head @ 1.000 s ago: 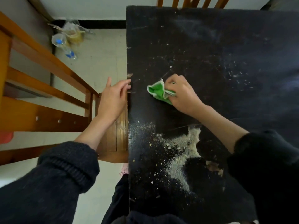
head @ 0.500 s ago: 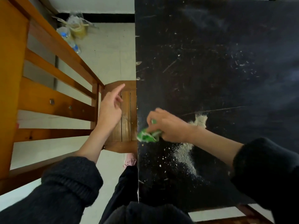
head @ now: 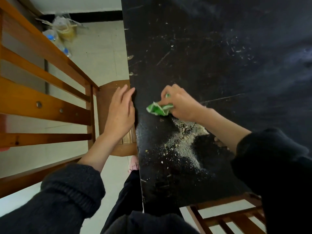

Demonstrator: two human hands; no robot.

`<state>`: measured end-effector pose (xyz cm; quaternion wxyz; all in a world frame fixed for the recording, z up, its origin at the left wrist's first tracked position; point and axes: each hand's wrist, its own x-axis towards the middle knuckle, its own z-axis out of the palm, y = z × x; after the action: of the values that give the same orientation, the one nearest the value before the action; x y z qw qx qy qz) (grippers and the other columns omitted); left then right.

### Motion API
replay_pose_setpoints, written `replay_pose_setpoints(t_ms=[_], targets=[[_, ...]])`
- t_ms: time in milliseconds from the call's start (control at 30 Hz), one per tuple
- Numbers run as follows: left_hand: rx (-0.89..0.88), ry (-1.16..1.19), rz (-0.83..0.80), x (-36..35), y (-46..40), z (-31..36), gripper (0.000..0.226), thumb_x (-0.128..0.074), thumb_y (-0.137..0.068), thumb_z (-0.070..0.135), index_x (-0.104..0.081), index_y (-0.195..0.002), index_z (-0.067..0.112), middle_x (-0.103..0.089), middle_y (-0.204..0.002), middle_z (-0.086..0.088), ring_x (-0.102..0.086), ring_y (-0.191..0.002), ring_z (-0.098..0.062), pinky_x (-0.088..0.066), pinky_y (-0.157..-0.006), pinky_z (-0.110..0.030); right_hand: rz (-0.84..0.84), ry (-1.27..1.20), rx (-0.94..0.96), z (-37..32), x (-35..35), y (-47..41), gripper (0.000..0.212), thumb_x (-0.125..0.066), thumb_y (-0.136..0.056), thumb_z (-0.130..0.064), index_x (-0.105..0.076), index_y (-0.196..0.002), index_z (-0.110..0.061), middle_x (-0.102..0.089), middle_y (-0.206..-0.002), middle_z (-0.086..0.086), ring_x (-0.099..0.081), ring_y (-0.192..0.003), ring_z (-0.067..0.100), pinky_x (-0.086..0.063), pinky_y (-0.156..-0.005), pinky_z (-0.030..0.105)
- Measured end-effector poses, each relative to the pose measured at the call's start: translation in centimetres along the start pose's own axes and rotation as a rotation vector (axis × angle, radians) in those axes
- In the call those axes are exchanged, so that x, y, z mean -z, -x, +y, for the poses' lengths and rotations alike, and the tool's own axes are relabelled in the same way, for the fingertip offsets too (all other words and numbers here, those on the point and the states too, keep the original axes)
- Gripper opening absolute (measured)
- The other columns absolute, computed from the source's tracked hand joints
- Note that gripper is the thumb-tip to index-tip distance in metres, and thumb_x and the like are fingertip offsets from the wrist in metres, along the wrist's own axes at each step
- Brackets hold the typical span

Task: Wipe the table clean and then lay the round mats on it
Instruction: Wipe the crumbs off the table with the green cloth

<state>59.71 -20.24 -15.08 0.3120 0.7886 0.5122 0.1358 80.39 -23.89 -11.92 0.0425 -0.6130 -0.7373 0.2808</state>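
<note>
- Right hand grasps a crumpled green cloth on the black table, just beyond pale crumbs.
- Left hand, fingers loose and empty, hangs at the table's left edge.

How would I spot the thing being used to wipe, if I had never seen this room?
Start at the black table that fills the right of the view, then find the pale crumbs near its left edge. Just above them, the right hand clutches a crumpled cloth, the only bright green thing there.
</note>
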Motion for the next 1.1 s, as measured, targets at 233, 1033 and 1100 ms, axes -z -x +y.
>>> replay_pose_setpoints(t_ms=[233, 1033, 1100], targets=[[-0.226, -0.259, -0.079, -2.3, 0.5, 2.2, 0.047, -0.030, -0.099, 0.022, -0.029, -0.144, 0.008, -0.020, -0.155, -0.011, -0.005, -0.145, -0.025, 0.000, -0.117, -0.041, -0.109, -0.126, 0.025, -0.5, 0.2, 8.2, 0.036, -0.056, -0.074, 0.009, -0.069, -0.102, -0.010, -0.054, -0.103, 0.005, -0.046, -0.097, 0.025, -0.040, -0.087, 0.038], [-0.277, -0.576, -0.101, -5.5, 0.0, 3.2, 0.058, -0.009, -0.098, 0.036, -0.009, -0.149, 0.008, -0.006, -0.158, -0.010, 0.001, -0.145, -0.023, -0.001, -0.118, -0.042, 0.487, -0.121, -0.453, 5.7, 0.4, 9.9, 0.023, -0.062, -0.083, -0.008, -0.068, -0.105, -0.010, -0.053, -0.103, 0.018, -0.046, -0.094, 0.036, -0.038, -0.080, 0.035], [-0.269, -0.585, -0.095, -5.6, 0.0, 3.1, 0.059, -0.006, -0.097, 0.038, -0.008, -0.149, 0.009, -0.005, -0.158, -0.009, 0.002, -0.145, -0.023, 0.000, -0.118, -0.042, 0.527, -0.074, -0.619, 8.5, 1.0, 8.2, 0.028, -0.058, -0.088, -0.017, -0.064, -0.115, -0.020, -0.049, -0.110, 0.012, -0.043, -0.100, 0.031, -0.036, -0.085, 0.031]])
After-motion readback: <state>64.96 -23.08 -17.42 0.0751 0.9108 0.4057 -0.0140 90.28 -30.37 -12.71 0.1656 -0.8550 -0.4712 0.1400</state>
